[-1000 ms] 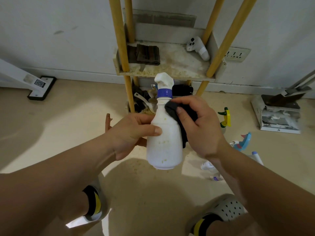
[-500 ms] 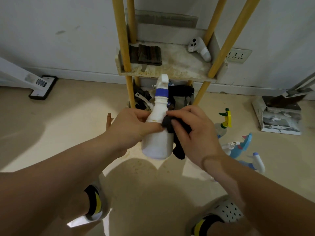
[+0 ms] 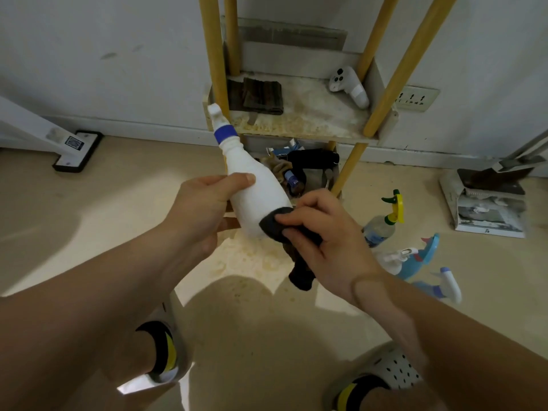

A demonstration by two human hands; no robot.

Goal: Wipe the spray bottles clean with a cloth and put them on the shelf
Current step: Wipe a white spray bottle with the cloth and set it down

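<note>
One white spray bottle mid-wipe, tilted, gripped by left hand while right hand pinches dark cloth on its base; no spray bottle visible on shelf yet, three more bottles on floor to the right await.

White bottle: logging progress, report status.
Left hand grips white spray bottle, tilted. Right hand presses dark cloth to its base. Shelf unobstructed.
</note>
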